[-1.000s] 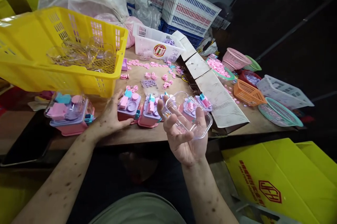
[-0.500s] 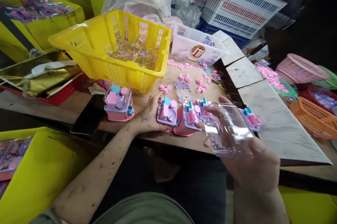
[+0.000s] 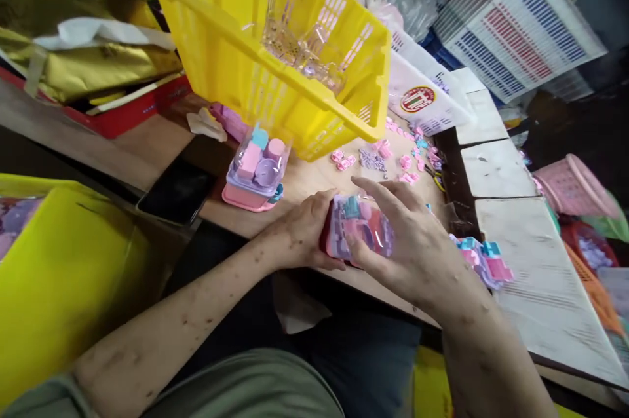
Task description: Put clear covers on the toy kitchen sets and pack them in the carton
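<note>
My left hand (image 3: 309, 228) is wrapped round the left side of a pink and purple toy set (image 3: 351, 231) at the table's front edge. Over the top of that set lies a clear plastic cover (image 3: 381, 225), and my right hand (image 3: 405, 228) grips it from the right with thumb and fingers. Whether the cover sits fully down I cannot tell. Left of my hands stands another toy set (image 3: 258, 169) with a clear cover over its pink, purple and teal parts. More uncovered toy sets (image 3: 484, 261) are partly hidden beyond my right forearm.
A yellow basket (image 3: 275, 77) with clear plastic covers stands behind my hands. A black phone (image 3: 177, 179) lies at left. Small pink parts (image 3: 344, 160) and a bag of purple pieces (image 3: 372, 161) lie on the table. A white basket (image 3: 417, 100) and cardboard flaps (image 3: 521, 221) are at right.
My right hand has brought the clear cover leftward and down onto the toy set at my left hand. The view has turned and moved closer to the table.
</note>
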Motion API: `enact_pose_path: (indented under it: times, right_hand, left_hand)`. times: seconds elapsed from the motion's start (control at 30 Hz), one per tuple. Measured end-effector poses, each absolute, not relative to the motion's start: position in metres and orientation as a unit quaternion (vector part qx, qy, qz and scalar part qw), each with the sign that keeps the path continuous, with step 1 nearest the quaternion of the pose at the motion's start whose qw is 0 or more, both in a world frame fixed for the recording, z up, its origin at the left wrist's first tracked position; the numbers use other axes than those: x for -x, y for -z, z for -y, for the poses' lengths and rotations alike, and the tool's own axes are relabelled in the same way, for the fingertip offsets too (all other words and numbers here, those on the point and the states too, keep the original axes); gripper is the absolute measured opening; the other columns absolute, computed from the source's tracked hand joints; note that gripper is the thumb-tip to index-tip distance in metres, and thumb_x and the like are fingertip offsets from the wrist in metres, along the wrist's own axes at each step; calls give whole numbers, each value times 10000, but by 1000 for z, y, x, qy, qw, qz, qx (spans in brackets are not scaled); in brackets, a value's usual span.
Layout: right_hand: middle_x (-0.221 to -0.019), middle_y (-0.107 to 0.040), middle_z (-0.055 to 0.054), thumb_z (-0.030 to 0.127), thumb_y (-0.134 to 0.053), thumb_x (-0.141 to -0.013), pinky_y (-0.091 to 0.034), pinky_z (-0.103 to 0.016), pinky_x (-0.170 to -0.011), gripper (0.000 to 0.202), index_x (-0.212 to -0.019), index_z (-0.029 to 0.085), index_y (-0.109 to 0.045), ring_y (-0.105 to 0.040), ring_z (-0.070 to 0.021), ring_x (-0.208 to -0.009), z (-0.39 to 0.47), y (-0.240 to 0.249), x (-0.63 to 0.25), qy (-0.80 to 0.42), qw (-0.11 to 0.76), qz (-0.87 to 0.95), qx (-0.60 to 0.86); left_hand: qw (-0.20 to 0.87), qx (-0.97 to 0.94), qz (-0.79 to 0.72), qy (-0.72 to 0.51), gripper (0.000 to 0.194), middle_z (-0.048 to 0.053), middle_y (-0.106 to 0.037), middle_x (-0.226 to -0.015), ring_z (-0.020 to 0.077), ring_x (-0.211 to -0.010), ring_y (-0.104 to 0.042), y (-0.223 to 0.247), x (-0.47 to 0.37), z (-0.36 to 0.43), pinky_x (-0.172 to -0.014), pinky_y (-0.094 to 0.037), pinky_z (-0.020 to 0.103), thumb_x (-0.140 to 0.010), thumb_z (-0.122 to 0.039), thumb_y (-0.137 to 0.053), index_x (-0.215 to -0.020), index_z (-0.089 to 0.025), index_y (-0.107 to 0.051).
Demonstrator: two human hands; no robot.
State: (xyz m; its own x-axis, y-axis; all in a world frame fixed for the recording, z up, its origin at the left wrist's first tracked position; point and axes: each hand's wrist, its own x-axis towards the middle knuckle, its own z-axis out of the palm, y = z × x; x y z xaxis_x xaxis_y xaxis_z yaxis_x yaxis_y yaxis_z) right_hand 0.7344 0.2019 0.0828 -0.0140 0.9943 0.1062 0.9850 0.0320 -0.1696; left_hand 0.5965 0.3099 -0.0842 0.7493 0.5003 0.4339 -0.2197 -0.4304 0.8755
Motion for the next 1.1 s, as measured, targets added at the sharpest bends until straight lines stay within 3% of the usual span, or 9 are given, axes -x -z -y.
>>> enact_pose_path:
  times: [0.2,0.5,0.6,0.87,1.1]
  right_hand:
    - [-1405,-581,-186,376,-667,-984,-599,-615,-1100,702,-1650,243,-489,-650,-386,-1276,-207,-80,-731,-26,36,708,705]
    - [-1419,-548,-201,369,-626,-1020,-637,-583,-1042,666,-1651,238,-460,-659,-385,-1249,-216,-85,-722,-51,11,688,724]
    - [-1410,-544,-203,369,-604,-1014,-649,-574,-1023,650,-1636,232,-472,-668,-364,-1207,-216,-84,-718,-49,1,676,735]
    - [-1311,-558,-198,364,-582,-946,-673,-522,-930,659,-1575,178,-523,-670,-349,-1147,-225,-88,-702,-32,-61,639,767]
    - [-1259,-592,-197,378,-584,-932,-673,-495,-786,625,-1518,159,-573,-674,-333,-1005,-227,-88,-700,0,-75,630,773]
  left_hand:
    - [512,-781,-112,-341,1266,252,-566,-1586,494,-1468,-596,84,-596,-306,-1229,-516,703,-645,-362,-1079,-1655,-215,-332]
    - [495,-793,-84,-346,1297,302,-540,-1580,504,-1474,-591,83,-597,-308,-1229,-520,675,-676,-431,-1094,-1644,-135,-283]
    - [487,-796,-89,-348,1322,287,-522,-1600,503,-1501,-568,84,-598,-306,-1252,-501,672,-671,-430,-1096,-1652,-166,-251]
    - [516,-788,-62,-329,1183,267,-516,-1636,461,-1550,-532,79,-589,-312,-1291,-465,665,-834,-575,-973,-1683,-192,-243]
    - [509,-798,-69,-314,1049,240,-521,-1629,436,-1531,-550,77,-588,-313,-1283,-477,625,-859,-569,-955,-1605,-198,-318]
